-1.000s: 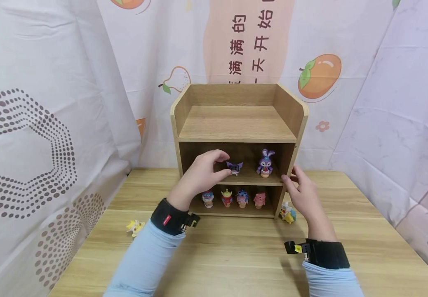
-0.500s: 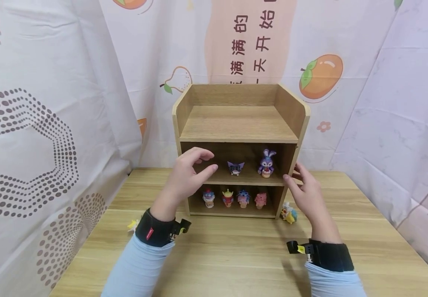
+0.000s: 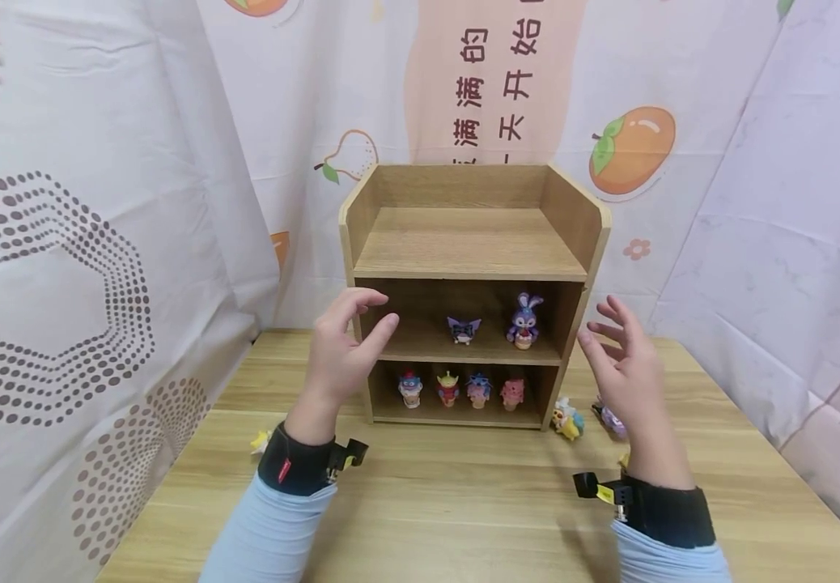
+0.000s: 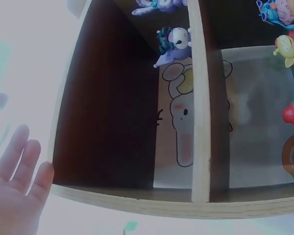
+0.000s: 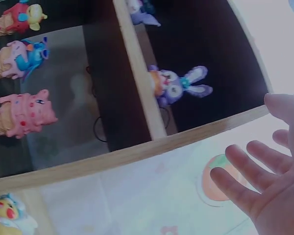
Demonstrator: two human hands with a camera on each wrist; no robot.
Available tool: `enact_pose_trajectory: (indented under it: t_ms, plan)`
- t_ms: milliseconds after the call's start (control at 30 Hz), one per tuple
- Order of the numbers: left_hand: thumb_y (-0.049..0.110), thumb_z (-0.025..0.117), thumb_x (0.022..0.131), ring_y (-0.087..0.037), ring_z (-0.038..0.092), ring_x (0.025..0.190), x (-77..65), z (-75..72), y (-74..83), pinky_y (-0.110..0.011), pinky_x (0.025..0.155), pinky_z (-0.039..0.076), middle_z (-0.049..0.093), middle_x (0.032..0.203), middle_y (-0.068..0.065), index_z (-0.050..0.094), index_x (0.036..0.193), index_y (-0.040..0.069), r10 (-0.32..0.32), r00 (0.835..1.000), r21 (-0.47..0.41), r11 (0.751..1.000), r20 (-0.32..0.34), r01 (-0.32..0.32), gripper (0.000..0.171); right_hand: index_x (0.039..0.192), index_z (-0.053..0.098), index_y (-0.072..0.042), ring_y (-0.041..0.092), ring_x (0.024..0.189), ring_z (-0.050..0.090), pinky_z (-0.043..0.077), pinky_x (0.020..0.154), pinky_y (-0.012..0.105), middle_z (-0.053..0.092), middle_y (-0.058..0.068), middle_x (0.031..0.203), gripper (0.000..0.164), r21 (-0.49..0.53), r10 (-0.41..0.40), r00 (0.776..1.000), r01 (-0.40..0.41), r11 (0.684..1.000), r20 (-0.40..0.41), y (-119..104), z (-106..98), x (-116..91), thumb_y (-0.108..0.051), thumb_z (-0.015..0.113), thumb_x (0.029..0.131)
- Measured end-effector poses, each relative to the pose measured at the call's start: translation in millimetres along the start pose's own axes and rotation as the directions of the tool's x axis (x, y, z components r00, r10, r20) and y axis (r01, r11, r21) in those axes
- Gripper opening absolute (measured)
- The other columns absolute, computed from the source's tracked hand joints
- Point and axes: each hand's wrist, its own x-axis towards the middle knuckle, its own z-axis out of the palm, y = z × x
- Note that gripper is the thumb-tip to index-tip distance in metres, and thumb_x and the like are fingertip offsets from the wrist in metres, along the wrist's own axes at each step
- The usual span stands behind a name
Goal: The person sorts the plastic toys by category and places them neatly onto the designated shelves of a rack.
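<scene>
A small wooden shelf point(image 3: 464, 243) stands on the table. Its middle level holds a small purple-eared figurine point(image 3: 463, 329) and a purple rabbit figurine point(image 3: 523, 322). Along the lower level stand several figurines, among them a blue one with a red top point(image 3: 410, 389), a green-headed one in red point(image 3: 447, 389), a blue-and-pink one point(image 3: 478, 390) and a pink one point(image 3: 512, 394). My left hand point(image 3: 340, 348) is in front of the shelf's left side, fingers loosely bent, holding nothing. Beside the right side panel, my right hand point(image 3: 627, 360) is likewise loosely bent and holds nothing.
On the table point(image 3: 449, 502), right of the shelf, lie a yellow-and-blue figurine point(image 3: 567, 419) and a purple one point(image 3: 612, 420), partly behind my right hand. A yellow figurine point(image 3: 261, 441) lies at the left, partly hidden by my left arm. A printed curtain point(image 3: 303, 73) hangs behind.
My left hand has drawn back leftward from the purple-eared figurine, which stays on the middle level. My right hand has moved off the shelf's right side panel, outward to the right.
</scene>
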Motion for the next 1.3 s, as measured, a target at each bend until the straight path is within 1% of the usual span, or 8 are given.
enact_pose_trajectory:
  t_ms: [267,467,633,767,967,1067,1167,1300]
  plan:
    - [-0.008,0.072,0.075,-0.032,0.055,0.091,-0.6,-4.6,16.5,-0.047,0.076,0.045,0.062,0.097,-0.023,0.063,0.098,-0.008,-0.014,0.991,0.005,1.000,-0.130,0.015,0.025,0.142,0.044,-0.023,0.023,0.106,0.058,0.045,0.085,0.012,0.055,0.002,0.131,0.062,0.003,-0.098,0.994,0.098,0.995,-0.057,-8.8,-12.6,0.3,-0.002,0.066,0.088]
    - [-0.012,0.071,0.073,-0.037,0.051,0.099,-3.0,-4.4,26.5,-0.054,0.081,0.042,0.056,0.102,-0.028,0.057,0.104,-0.013,-0.116,0.973,0.000,0.993,-0.200,0.118,0.033,0.138,0.050,-0.009,0.025,0.104,0.059,0.045,0.085,0.012,0.058,0.015,0.126,0.057,-0.007,-0.186,0.979,0.186,0.983,-0.079,-22.5,-24.2,-2.8,0.007,0.065,0.085]
    - [-0.009,0.072,0.074,-0.038,0.047,0.106,-7.5,-4.5,21.4,-0.060,0.084,0.039,0.053,0.110,-0.029,0.054,0.110,-0.015,-0.191,0.958,-0.006,0.981,-0.216,0.194,0.041,0.134,0.052,-0.003,0.023,0.104,0.059,0.044,0.086,0.011,0.058,0.022,0.123,0.053,-0.001,-0.206,0.974,0.207,0.978,-0.089,-41.3,-34.2,-4.6,0.010,0.064,0.084]
    - [-0.007,0.073,0.073,-0.040,0.046,0.110,-11.4,-5.1,16.9,-0.062,0.087,0.039,0.052,0.115,-0.029,0.052,0.117,-0.015,-0.245,0.949,0.002,0.968,-0.197,0.251,0.049,0.134,0.053,-0.007,0.018,0.104,0.059,0.044,0.086,0.011,0.059,0.020,0.123,0.054,-0.001,-0.200,0.975,0.201,0.980,-0.091,-27.7,-40.4,-3.7,0.009,0.065,0.084]
    - [-0.005,0.073,0.077,-0.042,0.044,0.115,-19.2,-4.9,8.9,-0.063,0.093,0.039,0.049,0.123,-0.031,0.046,0.126,-0.015,-0.339,0.931,-0.038,0.941,-0.137,0.337,0.057,0.136,0.053,-0.015,0.015,0.105,0.058,0.044,0.084,0.009,0.060,0.013,0.125,0.056,-0.017,-0.134,0.988,0.133,0.991,-0.081,-1.0,-50.0,-3.3,0.005,0.066,0.085]
    - [0.005,0.075,0.080,-0.031,0.046,0.118,-28.6,-2.6,-9.8,-0.058,0.096,0.040,0.049,0.130,-0.021,0.046,0.133,-0.007,-0.376,0.921,-0.040,0.927,-0.105,0.374,0.061,0.137,0.052,-0.019,0.013,0.105,0.058,0.044,0.081,0.007,0.059,0.009,0.126,0.055,-0.034,-0.062,0.996,0.059,0.998,-0.071,2.9,-55.4,-4.1,0.000,0.067,0.087]
    - [0.008,0.075,0.082,-0.028,0.046,0.119,-32.4,-1.2,-16.9,-0.058,0.096,0.040,0.047,0.134,-0.018,0.044,0.137,-0.003,-0.405,0.911,-0.047,0.914,-0.081,0.402,0.064,0.138,0.050,-0.022,0.008,0.105,0.057,0.043,0.078,0.005,0.058,0.005,0.128,0.054,-0.082,0.021,0.998,-0.025,0.996,-0.058,6.4,-61.0,-5.4,-0.008,0.067,0.089]
    - [0.001,0.072,0.082,-0.036,0.046,0.118,-27.7,-2.8,-3.1,-0.062,0.093,0.041,0.046,0.134,-0.024,0.042,0.137,-0.008,-0.452,0.890,-0.057,0.892,-0.065,0.449,0.063,0.142,0.044,-0.029,0.002,0.106,0.055,0.041,0.076,0.004,0.055,0.001,0.132,0.053,-0.164,0.137,0.990,-0.139,0.977,-0.023,13.0,-67.8,-6.3,-0.025,0.065,0.093]
